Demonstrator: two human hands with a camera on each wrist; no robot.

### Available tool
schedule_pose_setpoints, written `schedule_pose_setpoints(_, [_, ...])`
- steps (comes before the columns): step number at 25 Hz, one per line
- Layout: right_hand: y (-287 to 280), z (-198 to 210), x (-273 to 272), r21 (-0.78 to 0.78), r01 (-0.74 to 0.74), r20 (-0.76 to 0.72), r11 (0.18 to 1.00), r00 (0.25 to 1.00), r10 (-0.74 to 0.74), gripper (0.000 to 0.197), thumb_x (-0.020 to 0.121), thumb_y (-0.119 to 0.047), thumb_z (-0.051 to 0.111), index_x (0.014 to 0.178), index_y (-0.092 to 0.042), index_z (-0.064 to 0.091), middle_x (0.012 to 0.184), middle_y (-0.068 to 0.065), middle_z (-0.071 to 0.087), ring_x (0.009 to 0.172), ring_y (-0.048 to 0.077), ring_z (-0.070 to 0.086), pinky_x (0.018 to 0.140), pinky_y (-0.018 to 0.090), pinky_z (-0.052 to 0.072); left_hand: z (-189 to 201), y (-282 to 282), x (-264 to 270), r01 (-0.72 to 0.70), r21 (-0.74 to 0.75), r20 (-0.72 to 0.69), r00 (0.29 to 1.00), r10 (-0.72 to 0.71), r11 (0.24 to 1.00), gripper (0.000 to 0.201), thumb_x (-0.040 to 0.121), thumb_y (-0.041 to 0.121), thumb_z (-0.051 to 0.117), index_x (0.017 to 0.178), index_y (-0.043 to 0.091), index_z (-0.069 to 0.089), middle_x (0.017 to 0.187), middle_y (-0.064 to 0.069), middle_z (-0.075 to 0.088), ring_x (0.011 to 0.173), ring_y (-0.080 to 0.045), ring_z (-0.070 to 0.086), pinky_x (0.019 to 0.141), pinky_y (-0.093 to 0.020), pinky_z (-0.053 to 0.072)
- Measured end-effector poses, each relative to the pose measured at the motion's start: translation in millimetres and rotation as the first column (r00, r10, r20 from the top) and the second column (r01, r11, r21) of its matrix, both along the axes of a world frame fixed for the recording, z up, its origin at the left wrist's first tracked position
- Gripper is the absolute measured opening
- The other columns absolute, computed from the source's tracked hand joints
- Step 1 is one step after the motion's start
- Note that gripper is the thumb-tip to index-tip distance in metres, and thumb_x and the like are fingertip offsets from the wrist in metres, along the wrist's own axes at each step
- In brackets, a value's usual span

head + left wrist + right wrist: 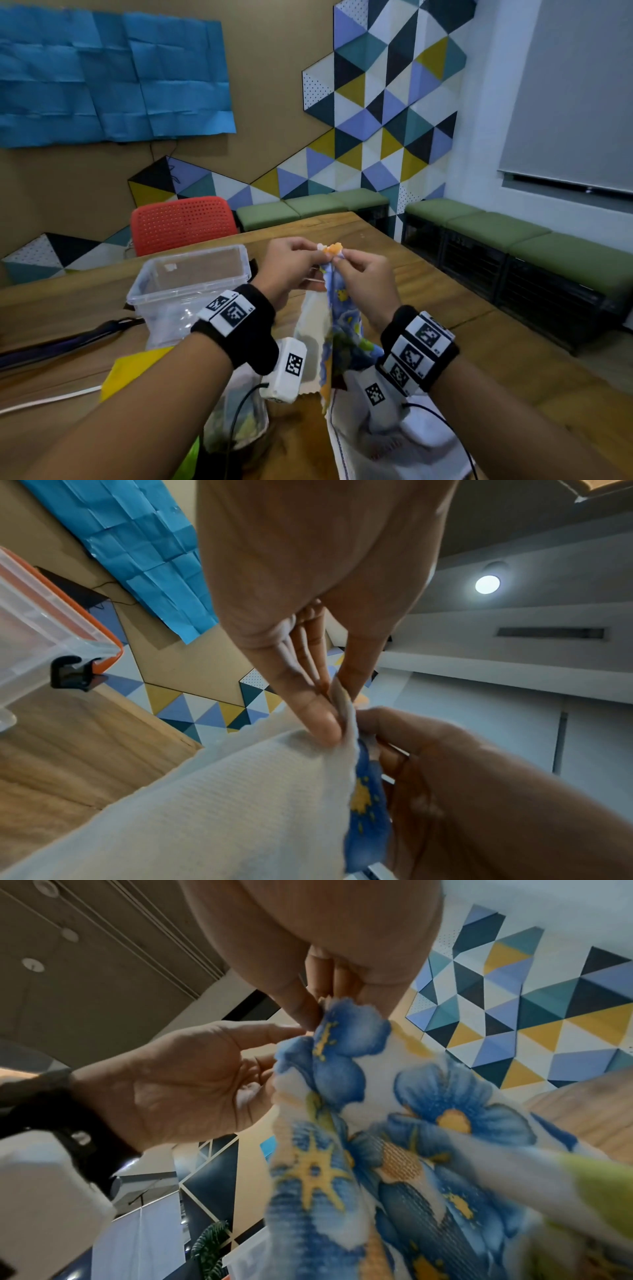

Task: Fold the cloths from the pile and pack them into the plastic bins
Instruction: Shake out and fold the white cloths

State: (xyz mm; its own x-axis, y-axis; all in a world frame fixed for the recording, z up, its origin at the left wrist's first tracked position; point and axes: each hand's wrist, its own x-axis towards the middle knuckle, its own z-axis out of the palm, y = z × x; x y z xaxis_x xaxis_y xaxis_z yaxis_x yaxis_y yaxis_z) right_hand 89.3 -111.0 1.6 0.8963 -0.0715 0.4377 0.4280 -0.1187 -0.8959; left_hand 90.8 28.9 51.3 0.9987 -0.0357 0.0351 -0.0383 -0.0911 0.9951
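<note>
A floral cloth (337,308), blue and yellow flowers on white, hangs from both hands above the wooden table (445,291). My left hand (317,249) pinches its top edge from the left; in the left wrist view the fingers (322,723) grip the cloth's white reverse (240,791). My right hand (337,259) pinches the same edge right beside it, and its fingertips (304,1007) hold the printed side (411,1137). A clear plastic bin (161,291) stands to the left of the hands. More cloths (376,435) lie in a pile below my right wrist.
A yellow cloth (137,370) lies at the near left, beside a second clear container (239,421) with fabric in it. A red chair (185,222) stands behind the table. Green benches (513,233) line the walls. A dark flat object (51,346) lies on the left.
</note>
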Motion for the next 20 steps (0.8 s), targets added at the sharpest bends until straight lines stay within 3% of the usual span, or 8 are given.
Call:
schedule_pose_setpoints(4, [3.7, 2.8, -5.8, -0.006, -0.032, -0.033, 0.999, 0.999, 0.032, 0.028, 0.096, -0.027, 0.060, 0.078, -0.014, 0.077, 0.075, 0.008, 0.073, 0.075, 0.020, 0.068, 0.069, 0.044, 0.055, 2.1, 0.4, -8.7, 0.011, -0.015, -0.027, 1.000, -0.011, 1.000, 0.025, 0.089, 0.011, 0.062, 0.100, -0.010, 0.069, 0.081, -0.015, 0.067, 0.064, -0.027, 0.064, 0.069, -0.052, 0.062])
schedule_pose_setpoints(6, [3.8, 2.9, -5.7, 0.028, -0.048, -0.060, 0.998, 0.997, 0.050, 0.019, 0.091, -0.024, 0.067, 0.078, -0.015, 0.077, 0.077, 0.004, 0.074, 0.077, 0.021, 0.070, 0.072, 0.042, 0.055, 3.2, 2.7, -10.1, 0.028, -0.032, -0.082, 0.996, -0.031, 0.999, 0.037, 0.089, 0.018, 0.048, 0.101, -0.006, 0.073, 0.080, -0.013, 0.069, 0.065, -0.029, 0.064, 0.075, -0.056, 0.060])
schedule_pose_setpoints(9, [-4.4, -2.0, 0.7, -0.007, -0.036, -0.071, 0.999, 0.997, 0.035, 0.010, 0.088, -0.021, 0.071, 0.090, -0.014, 0.077, 0.086, 0.006, 0.077, 0.088, 0.025, 0.073, 0.082, 0.044, 0.057, 1.0, 9.0, -12.4, 0.144, -0.035, -0.116, 0.982, -0.147, 0.989, 0.047, 0.088, 0.021, 0.037, 0.099, 0.003, 0.078, 0.084, -0.012, 0.072, 0.069, -0.028, 0.064, 0.066, -0.046, 0.059])
schedule_pose_setpoints(11, [-9.5, -1.7, 1.4, 0.001, -0.003, -0.069, 1.000, 0.998, 0.003, 0.014, 0.093, -0.020, 0.066, 0.087, -0.013, 0.077, 0.082, 0.007, 0.075, 0.078, 0.020, 0.069, 0.075, 0.040, 0.054, -3.2, 11.7, -10.7, 0.147, -0.019, -0.049, 0.988, -0.148, 0.989, 0.043, 0.090, 0.017, 0.038, 0.097, 0.006, 0.079, 0.083, -0.010, 0.066, 0.064, -0.021, 0.059, 0.052, -0.033, 0.053])
schedule_pose_setpoints(13, [-14.7, 3.7, -2.0, -0.016, -0.010, -0.053, 1.000, 0.999, 0.009, 0.017, 0.096, -0.020, 0.062, 0.089, -0.013, 0.076, 0.080, 0.000, 0.073, 0.076, 0.011, 0.064, 0.070, 0.032, 0.052, -8.9, 15.3, -3.4, 0.051, 0.068, 0.099, 0.993, -0.057, 0.996, 0.031, 0.089, 0.005, 0.046, 0.097, 0.009, 0.075, 0.088, -0.008, 0.065, 0.068, -0.016, 0.058, 0.049, -0.029, 0.049])
schedule_pose_setpoints(16, [-25.8, 14.4, -9.7, -0.098, -0.066, -0.011, 0.993, 0.998, 0.065, 0.021, 0.101, -0.024, 0.057, 0.094, -0.014, 0.074, 0.072, -0.016, 0.067, 0.070, 0.002, 0.060, 0.055, 0.016, 0.048, -14.6, 22.3, 10.1, 0.098, 0.231, 0.190, 0.971, -0.144, 0.968, 0.055, 0.073, -0.019, 0.050, 0.110, 0.017, 0.069, 0.114, -0.002, 0.069, 0.099, -0.016, 0.062, 0.068, -0.029, 0.054])
schedule_pose_setpoints(18, [-33.3, 20.1, -13.2, -0.093, -0.124, -0.003, 0.988, 0.992, 0.124, 0.025, 0.103, -0.027, 0.053, 0.096, -0.014, 0.073, 0.079, -0.011, 0.070, 0.077, 0.004, 0.062, 0.063, 0.017, 0.050, -15.5, 24.8, 13.2, 0.244, 0.313, 0.117, 0.949, -0.293, 0.918, 0.066, 0.070, -0.025, 0.053, 0.121, 0.016, 0.065, 0.123, -0.003, 0.068, 0.115, -0.014, 0.060, 0.081, -0.032, 0.056])
schedule_pose_setpoints(20, [-39.9, 24.8, -15.3, -0.048, -0.170, -0.023, 0.984, 0.985, 0.169, 0.029, 0.104, -0.029, 0.051, 0.101, -0.009, 0.072, 0.090, 0.000, 0.072, 0.086, 0.008, 0.065, 0.075, 0.021, 0.053, -17.6, 25.2, 14.2, 0.371, 0.326, 0.043, 0.913, -0.406, 0.869, 0.061, 0.072, -0.024, 0.062, 0.123, 0.010, 0.063, 0.121, -0.016, 0.069, 0.112, -0.023, 0.065, 0.086, -0.039, 0.057])
